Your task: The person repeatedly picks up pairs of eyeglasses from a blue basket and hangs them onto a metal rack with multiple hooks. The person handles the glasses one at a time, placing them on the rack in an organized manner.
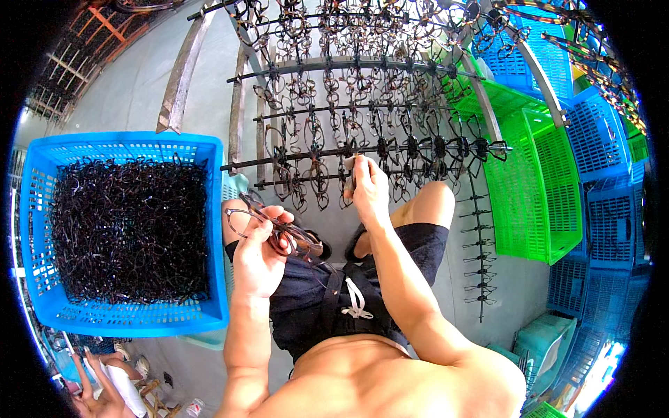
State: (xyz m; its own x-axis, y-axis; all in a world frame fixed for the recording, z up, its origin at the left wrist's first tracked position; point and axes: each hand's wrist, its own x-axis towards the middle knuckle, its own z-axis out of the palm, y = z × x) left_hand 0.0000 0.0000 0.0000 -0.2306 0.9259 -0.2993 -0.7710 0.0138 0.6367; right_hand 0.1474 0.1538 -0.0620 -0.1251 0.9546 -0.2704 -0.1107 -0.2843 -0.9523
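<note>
A small bunch of dark brown eyeglass frames [301, 238] is gripped in my left hand [259, 254], in front of my left knee. My right hand [368, 188] is raised to a black rod [320, 153], its fingers closed at the rod's near side. What those fingers pinch is too small and hidden to name. From this rod and the others behind it hang many eyeglass frames [319, 182]. To the left, a blue plastic basket [125, 320] holds a heap of dark, thin eyeglass pieces [132, 230].
Metal posts [185, 73] support the rack. Green crates [536, 181] and blue crates [603, 132] stand at the right. A thin rod with clips [479, 251] extends down beside them. Another person [104, 386] is at the lower left.
</note>
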